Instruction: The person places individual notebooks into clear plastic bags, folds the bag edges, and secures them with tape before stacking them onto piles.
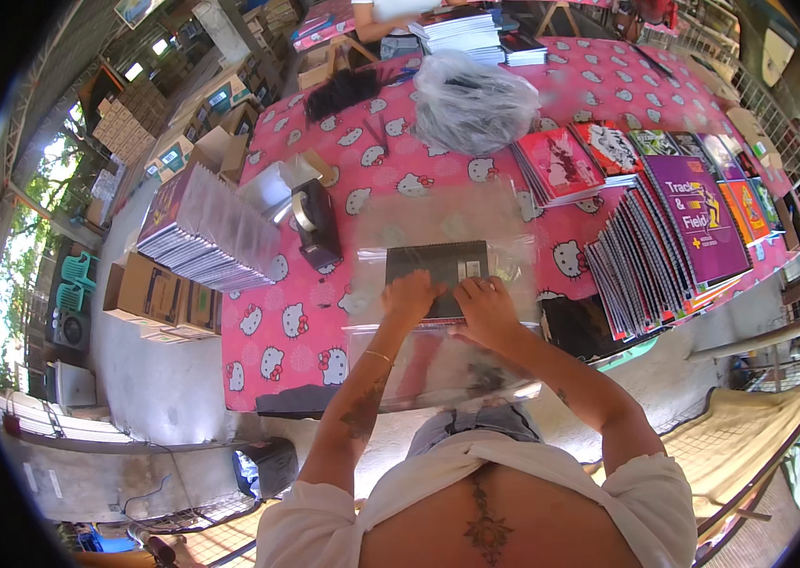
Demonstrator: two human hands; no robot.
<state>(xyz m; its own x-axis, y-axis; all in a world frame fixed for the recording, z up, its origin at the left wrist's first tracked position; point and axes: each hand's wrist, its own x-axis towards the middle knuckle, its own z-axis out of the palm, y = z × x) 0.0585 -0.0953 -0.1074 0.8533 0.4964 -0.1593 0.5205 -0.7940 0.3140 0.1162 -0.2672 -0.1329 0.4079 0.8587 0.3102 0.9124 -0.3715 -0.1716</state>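
Observation:
A dark-covered spiral notebook (436,257) with a small pale label lies on clear plastic sheeting (390,220) at the table's near middle. My left hand (411,296) rests on the notebook's lower left part, fingers pointing to its middle. On the lower right part lies my right hand (489,309), its fingers stretched over the cover and its thumb apart, near the lower edge. Both hands look open and press down on the notebook. Whether plastic covers the notebook under my fingers, I cannot tell. Plastic also hangs over the near edge.
Left of the notebook stands a black tape dispenser (316,224), beside a stack of plastic-wrapped notebooks (206,232). Spiral notebooks (641,251) fan out at the right, a purple one (695,218) on top. A heap of clear plastic (475,99) lies farther back. Across the table stands another person (386,19).

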